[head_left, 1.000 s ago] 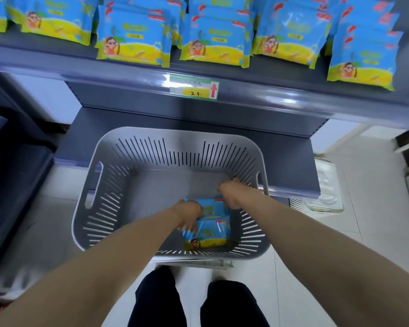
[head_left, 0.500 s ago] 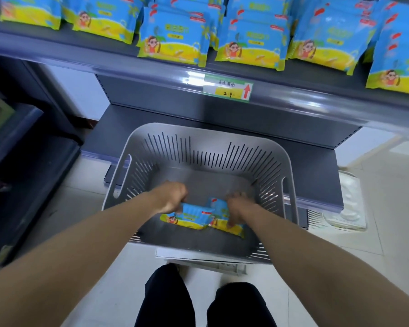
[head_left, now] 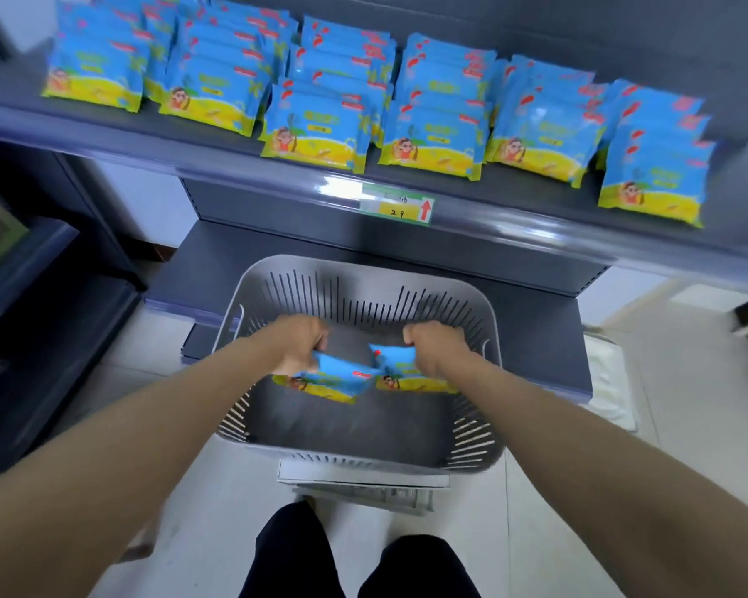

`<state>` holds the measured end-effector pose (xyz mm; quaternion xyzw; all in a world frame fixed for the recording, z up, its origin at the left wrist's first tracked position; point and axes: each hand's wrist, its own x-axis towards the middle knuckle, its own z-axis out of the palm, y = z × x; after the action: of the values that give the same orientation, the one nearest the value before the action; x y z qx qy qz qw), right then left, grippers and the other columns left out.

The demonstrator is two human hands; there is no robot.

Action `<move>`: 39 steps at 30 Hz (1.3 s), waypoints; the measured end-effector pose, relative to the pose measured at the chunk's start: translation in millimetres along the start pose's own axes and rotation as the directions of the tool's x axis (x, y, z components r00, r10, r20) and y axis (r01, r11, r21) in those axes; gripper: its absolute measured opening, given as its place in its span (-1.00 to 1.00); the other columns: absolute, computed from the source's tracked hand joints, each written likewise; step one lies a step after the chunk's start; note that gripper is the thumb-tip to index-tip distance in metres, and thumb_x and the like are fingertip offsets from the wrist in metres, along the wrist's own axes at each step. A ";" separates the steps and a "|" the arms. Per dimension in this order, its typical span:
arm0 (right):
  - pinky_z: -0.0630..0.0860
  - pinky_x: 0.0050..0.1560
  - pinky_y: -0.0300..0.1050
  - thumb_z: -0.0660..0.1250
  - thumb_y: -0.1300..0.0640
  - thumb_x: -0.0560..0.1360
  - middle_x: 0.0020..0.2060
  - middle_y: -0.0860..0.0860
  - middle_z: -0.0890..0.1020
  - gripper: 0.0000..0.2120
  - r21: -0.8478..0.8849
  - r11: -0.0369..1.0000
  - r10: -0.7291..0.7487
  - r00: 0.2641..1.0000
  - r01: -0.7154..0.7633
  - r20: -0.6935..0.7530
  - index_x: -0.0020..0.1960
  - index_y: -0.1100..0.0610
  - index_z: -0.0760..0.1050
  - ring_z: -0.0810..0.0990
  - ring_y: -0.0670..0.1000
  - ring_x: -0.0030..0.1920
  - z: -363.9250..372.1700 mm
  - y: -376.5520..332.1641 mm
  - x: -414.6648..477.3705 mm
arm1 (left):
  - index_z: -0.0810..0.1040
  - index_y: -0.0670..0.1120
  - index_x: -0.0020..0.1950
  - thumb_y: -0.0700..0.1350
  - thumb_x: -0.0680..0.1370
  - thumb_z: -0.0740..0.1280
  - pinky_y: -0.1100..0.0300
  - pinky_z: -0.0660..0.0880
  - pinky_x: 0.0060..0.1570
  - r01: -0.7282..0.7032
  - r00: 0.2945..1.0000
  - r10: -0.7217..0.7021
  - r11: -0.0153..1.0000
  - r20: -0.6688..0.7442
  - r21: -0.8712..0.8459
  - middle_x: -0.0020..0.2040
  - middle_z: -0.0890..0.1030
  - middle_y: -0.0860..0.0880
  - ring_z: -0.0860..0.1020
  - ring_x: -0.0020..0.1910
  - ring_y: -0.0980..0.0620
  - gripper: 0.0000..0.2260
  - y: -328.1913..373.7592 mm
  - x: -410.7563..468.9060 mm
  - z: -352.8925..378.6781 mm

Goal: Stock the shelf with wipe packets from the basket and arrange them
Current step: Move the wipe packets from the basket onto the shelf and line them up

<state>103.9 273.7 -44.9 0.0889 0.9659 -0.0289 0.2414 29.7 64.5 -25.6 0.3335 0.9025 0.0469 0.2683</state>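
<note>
Inside the basket (head_left: 366,269), your left hand (head_left: 296,347) had its fingers curled round one wipe packet (head_left: 335,381), and your right hand (head_left: 432,345) gripped a second packet (head_left: 409,379) likewise. Above the basket, stocked packets (head_left: 316,127) lined the shelf (head_left: 536,235).

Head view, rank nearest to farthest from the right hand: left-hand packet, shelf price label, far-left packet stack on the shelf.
From the right hand:
1. left-hand packet, just to its left, over the basket.
2. price label, on the front edge of the shelf, above the basket.
3. far-left packet stack, at the shelf's left end.
</note>
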 end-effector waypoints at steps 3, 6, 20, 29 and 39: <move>0.38 0.19 0.06 0.20 0.32 0.45 0.14 0.09 0.56 -0.66 -0.023 1.000 -0.015 0.991 0.012 -0.133 0.17 0.06 0.46 0.52 0.15 0.16 -60.2 5.5 -22.4 | 0.42 -0.03 -0.14 -0.22 0.38 0.36 0.20 0.26 -0.32 -0.012 0.999 0.012 1.000 -0.040 -0.006 -0.17 0.48 0.01 0.43 -0.16 -0.01 -0.83 11.2 -12.3 -41.5; 0.30 0.01 0.01 0.19 0.35 0.44 0.06 0.06 0.59 -0.66 0.007 1.000 -0.026 0.963 0.029 -0.267 0.12 0.03 0.45 0.52 0.16 0.10 -122.4 10.4 -45.6 | 0.41 -0.01 -0.17 -0.22 0.36 0.35 0.19 0.26 -0.37 -0.044 0.991 0.044 0.999 -0.123 0.001 -0.20 0.48 0.02 0.44 -0.20 -0.03 -0.83 24.3 -23.4 -88.6; 0.29 0.23 0.07 0.17 0.29 0.49 0.20 0.12 0.50 -0.60 0.078 0.963 0.256 0.790 -0.258 -0.556 0.28 0.01 0.39 0.35 0.19 0.28 -256.5 80.3 -60.0 | 0.45 -0.05 -0.20 -0.20 0.39 0.45 0.13 0.41 -0.24 -0.273 0.879 0.195 0.954 -0.436 -0.125 -0.25 0.49 0.03 0.46 -0.24 0.02 -0.82 65.3 -33.0 -216.8; 0.23 0.28 0.09 0.18 0.30 0.50 0.17 0.10 0.53 -0.62 0.117 0.927 0.368 0.807 -0.356 -0.462 0.24 -0.03 0.39 0.29 0.18 0.32 -246.2 141.7 -21.5 | 0.48 -0.07 -0.19 -0.23 0.37 0.48 0.10 0.47 -0.17 -0.339 0.837 0.196 0.918 -0.510 -0.204 -0.24 0.53 0.01 0.48 -0.24 0.01 -0.81 93.5 -3.5 -236.3; 0.26 0.31 0.14 0.26 0.16 0.50 0.32 0.20 0.33 -0.52 -0.026 0.933 0.275 0.759 -0.358 -0.590 0.39 0.15 0.24 0.28 0.25 0.30 -243.6 155.5 7.1 | 0.47 -0.06 -0.16 -0.22 0.40 0.46 0.13 0.45 -0.19 -0.241 0.835 0.092 0.947 -0.543 -0.211 -0.19 0.55 -0.02 0.49 -0.21 0.00 -0.83 106.0 8.1 -230.9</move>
<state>14.2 451.6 164.6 0.2390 0.9635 0.1072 -0.0561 -33.3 173.3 195.3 0.3459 0.8935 0.2824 0.0487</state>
